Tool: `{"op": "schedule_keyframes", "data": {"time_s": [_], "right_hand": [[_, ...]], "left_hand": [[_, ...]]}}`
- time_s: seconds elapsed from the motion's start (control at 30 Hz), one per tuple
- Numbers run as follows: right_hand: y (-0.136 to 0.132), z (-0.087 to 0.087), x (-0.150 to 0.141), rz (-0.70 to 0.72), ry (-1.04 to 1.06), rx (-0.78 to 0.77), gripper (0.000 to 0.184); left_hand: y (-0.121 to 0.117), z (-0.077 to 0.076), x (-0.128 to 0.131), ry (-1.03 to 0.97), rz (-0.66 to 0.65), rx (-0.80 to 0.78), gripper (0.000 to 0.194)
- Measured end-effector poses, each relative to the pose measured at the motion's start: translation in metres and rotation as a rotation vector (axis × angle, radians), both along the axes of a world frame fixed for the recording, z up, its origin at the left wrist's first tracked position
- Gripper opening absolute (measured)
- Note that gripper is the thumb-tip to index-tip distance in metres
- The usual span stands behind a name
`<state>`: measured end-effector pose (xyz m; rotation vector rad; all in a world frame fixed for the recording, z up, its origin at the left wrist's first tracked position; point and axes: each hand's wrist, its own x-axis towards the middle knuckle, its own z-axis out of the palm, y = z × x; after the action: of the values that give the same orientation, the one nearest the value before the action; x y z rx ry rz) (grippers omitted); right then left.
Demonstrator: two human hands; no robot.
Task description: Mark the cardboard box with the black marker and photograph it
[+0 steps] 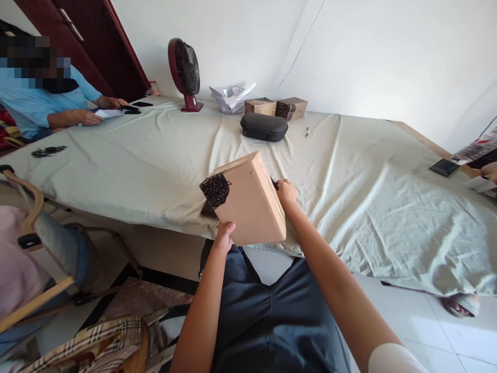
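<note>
A tan cardboard box (252, 202) is held tilted over the table's near edge, with a black scribbled patch on its left corner. My left hand (225, 235) grips the box's lower left edge, thumb on the near face. At the box's right side, my right hand (286, 194) is closed around a small black tool (275, 184). That tool's tip meets the taped side seam and is hidden, so I cannot tell its exact kind. A dark flat object (208, 210) lies partly covered behind the box.
On the cloth-covered table (155, 171) stand a black hard case (264, 127), two cardboard boxes (292, 108), a plastic basket (230, 99) and a fan (186, 72). At far left, a person in blue (23, 103) holds paper. A chair (54, 233) stands at left.
</note>
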<state>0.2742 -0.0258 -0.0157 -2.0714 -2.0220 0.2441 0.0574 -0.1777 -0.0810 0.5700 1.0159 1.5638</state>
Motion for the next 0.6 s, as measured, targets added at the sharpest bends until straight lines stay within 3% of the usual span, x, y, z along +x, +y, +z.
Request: {"op": "schedule_keyframes", "data": {"time_s": [0.2,0.4,0.6], "right_hand": [[0.013,0.001,-0.008,-0.061,0.004,-0.060,0.040],[0.020,-0.001,-0.011,-0.058,-0.028,-0.102,0.042],[0.031,0.001,-0.014,0.003,-0.071,-0.126,0.045]], "left_hand": [[0.001,-0.002,-0.002,-0.023,-0.011,-0.057,0.100],[0.002,-0.008,-0.009,-0.026,-0.079,-0.060,0.096],[0.003,-0.011,-0.009,-0.025,-0.021,-0.112,0.093]]}}
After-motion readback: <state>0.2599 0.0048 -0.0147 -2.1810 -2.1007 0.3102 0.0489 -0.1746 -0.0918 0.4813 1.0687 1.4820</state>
